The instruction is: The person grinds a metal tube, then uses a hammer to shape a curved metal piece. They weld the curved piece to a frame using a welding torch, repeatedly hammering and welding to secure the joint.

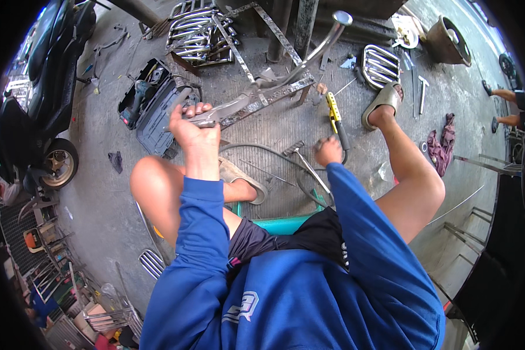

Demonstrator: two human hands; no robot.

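Observation:
My left hand (195, 133) is closed around the near end of a bent metal tube (233, 107). The tube runs away to the right across a rusty, paint-spotted metal frame (280, 92) and curves up to a shiny round end (343, 18). Low at the centre, my right hand (328, 151) is curled closed; whatever lies inside its fingers is hidden. Right beside it is the black grip of a yellow and black electrode holder (333, 111), with a thin rod at its far end. A hammer (302, 156) lies just left of that hand, near a dark cable (256, 147).
An open tool case (157, 119) with a power tool stands left of the frame. Shiny tube racks (193, 32) are piled behind; another rack (381, 65) lies by my right foot. A motorbike (38, 111) is at far left, a bucket (447, 42) at back right, a cloth (442, 144) at right.

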